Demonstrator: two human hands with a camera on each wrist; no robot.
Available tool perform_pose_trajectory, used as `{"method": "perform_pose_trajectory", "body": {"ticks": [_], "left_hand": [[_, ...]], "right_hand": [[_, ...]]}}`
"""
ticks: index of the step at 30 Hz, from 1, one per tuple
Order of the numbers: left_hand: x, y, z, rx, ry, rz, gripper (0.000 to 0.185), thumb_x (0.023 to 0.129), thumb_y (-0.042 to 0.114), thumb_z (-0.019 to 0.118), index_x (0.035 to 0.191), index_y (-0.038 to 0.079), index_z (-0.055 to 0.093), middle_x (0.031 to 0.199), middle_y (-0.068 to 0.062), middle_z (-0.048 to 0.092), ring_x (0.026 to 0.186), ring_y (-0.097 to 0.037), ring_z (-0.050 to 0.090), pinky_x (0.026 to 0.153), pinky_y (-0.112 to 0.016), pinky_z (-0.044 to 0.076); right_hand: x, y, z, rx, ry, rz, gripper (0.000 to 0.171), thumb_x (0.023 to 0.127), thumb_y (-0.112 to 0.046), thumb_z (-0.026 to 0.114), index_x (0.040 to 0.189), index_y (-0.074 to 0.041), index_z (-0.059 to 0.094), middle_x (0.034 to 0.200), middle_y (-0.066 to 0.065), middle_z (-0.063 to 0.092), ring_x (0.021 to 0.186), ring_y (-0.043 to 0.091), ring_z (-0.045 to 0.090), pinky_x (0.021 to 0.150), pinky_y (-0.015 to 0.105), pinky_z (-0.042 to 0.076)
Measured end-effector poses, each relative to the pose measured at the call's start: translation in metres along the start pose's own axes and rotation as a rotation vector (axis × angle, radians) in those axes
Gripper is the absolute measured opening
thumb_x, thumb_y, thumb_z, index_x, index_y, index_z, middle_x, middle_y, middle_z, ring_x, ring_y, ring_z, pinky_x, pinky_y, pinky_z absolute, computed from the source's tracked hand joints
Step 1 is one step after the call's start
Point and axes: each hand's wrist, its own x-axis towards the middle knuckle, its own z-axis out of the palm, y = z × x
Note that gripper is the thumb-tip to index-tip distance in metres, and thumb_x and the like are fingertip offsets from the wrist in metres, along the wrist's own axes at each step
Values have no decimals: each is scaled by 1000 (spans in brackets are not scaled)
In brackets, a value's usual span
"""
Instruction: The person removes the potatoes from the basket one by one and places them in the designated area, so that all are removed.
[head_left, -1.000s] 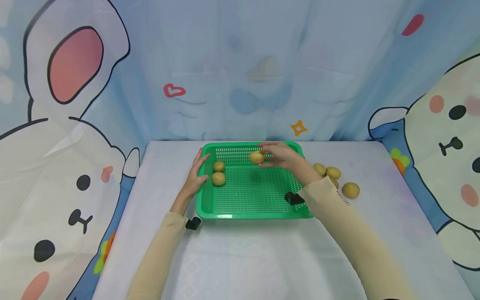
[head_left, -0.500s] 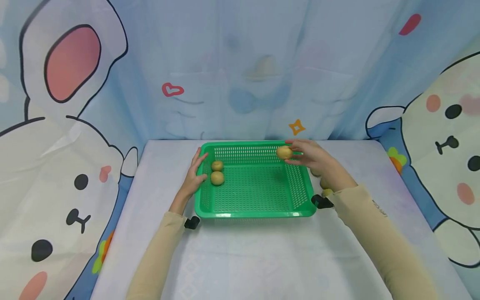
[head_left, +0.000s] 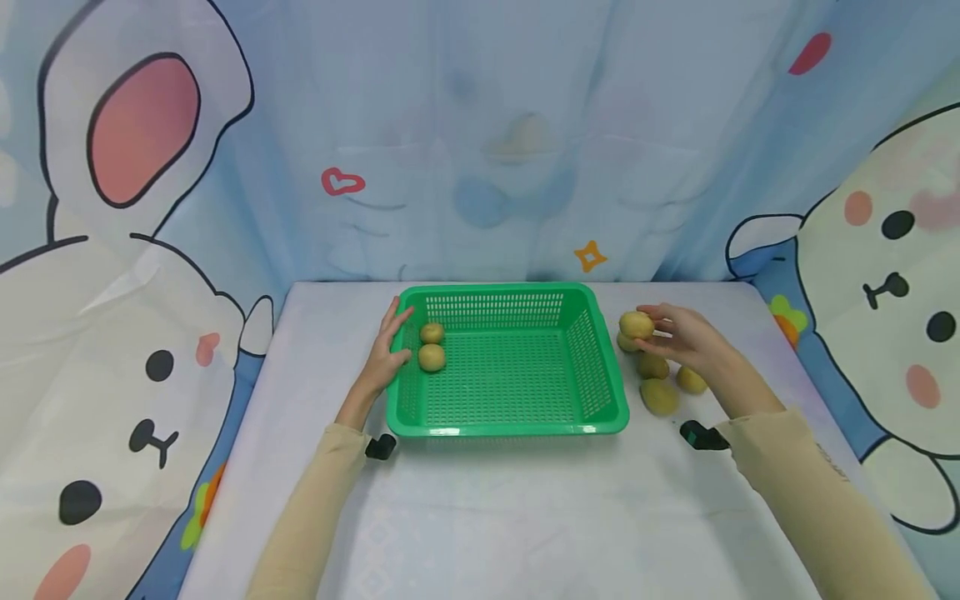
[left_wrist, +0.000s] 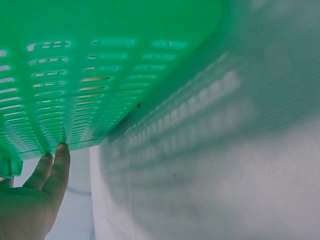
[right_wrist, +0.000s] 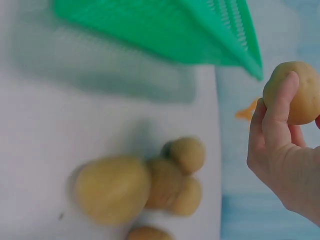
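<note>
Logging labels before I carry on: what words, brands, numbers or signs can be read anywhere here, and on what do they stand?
Right sleeve: a short line of small dark print near the cuff, too small and blurred to read.
Green basket: no readable text.
Potatoes, including the one the right hand holds: no marks.
Backdrop: cartoon drawings only, no words.

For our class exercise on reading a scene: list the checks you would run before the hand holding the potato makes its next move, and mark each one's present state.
1. Right hand grips the held potato firmly: ok, thumb and fingers curl round it.
2. Left hand steadies the green basket: ok, straight fingers touch its left wall.
3. Basket floor has free space: ok, only two potatoes lie at its left side.
4. Loose potatoes lie still on the table: ok.
5. Held potato undamaged: cannot tell.
</note>
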Motion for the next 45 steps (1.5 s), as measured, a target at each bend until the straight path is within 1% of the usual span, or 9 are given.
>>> {"method": "perform_pose_trajectory", "body": {"ticks": [4, 9, 15, 19, 25, 29, 33, 40, 45], "left_hand": [[-1, -1, -1, -8, 2, -6, 76, 75, -15, 44, 149, -10, 29, 164, -21, -2, 150, -35, -6, 112, -58, 17], [0, -1, -1, -12, 1, -7, 76, 75, -16, 44, 150, -10, 29, 163, -21, -3, 150, -35, -6, 112, -57, 17], [-1, 1, -1, -7, 0, -14, 76, 75, -16, 44, 150, -10, 29, 164, -21, -3, 150, -34, -6, 113, -56, 17], [0, 2, -2, -12, 9, -14, 76, 74, -15, 44, 149, -10, 30, 164, -20, -2, 150, -34, -6, 113, -57, 16], [1, 1, 0, -13, 6, -9, 77, 73, -14, 43, 149, -11, 29, 164, -20, -3, 150, -35, -6, 111, -55, 19], [2, 0, 0, -7, 8, -8, 78, 72, -13, 44, 149, -12, 29, 163, -22, -2, 150, -36, -6, 112, -56, 17], [1, 2, 0, -9, 9, -11, 77, 73, -13, 44, 149, -11, 29, 164, -19, -2, 150, -34, -6, 112, -55, 18], [1, 2, 0, -8, 11, -18, 77, 73, -13, 44, 149, -12, 29, 164, -20, -2, 150, -34, -6, 111, -54, 18], [1, 1, 0, 2, 8, -15, 78, 72, -12, 44, 148, -13, 29, 163, -23, -2, 150, -36, -6, 111, -56, 17]], "right_hand": [[-6, 8, -22, 21, 26, 13, 26, 103, -22, 47, 93, -18, 71, 125, 1, 35, 101, 19, 52, 91, 30, 52], [-12, 24, -46, 28, 55, 42, 22, 103, -24, 48, 99, -17, 68, 124, 3, 34, 97, 19, 56, 95, 32, 49], [-18, 49, -69, 23, 41, 53, 28, 104, -23, 45, 95, -17, 71, 125, 6, 32, 94, 19, 57, 94, 32, 50], [-20, 59, -76, 18, 24, 46, 32, 104, -22, 44, 91, -17, 73, 124, 7, 34, 93, 18, 57, 91, 29, 52], [-25, 65, -86, 46, 26, 34, 32, 104, -25, 44, 94, -19, 74, 123, 6, 35, 93, 17, 59, 91, 30, 52], [-30, 67, -96, 95, 37, 47, 28, 104, -22, 45, 95, -18, 70, 123, 6, 32, 92, 18, 60, 92, 31, 51], [-32, 73, -106, 114, 56, 67, 29, 103, -20, 45, 91, -17, 72, 117, 7, 36, 89, 19, 61, 89, 31, 53], [-30, 86, -115, 56, 73, 62, 35, 103, -22, 44, 88, -19, 75, 115, 9, 37, 88, 18, 59, 86, 31, 54], [-31, 91, -119, 55, 106, 67, 35, 103, -22, 45, 84, -19, 75, 107, 6, 44, 84, 18, 61, 84, 30, 55]]}}
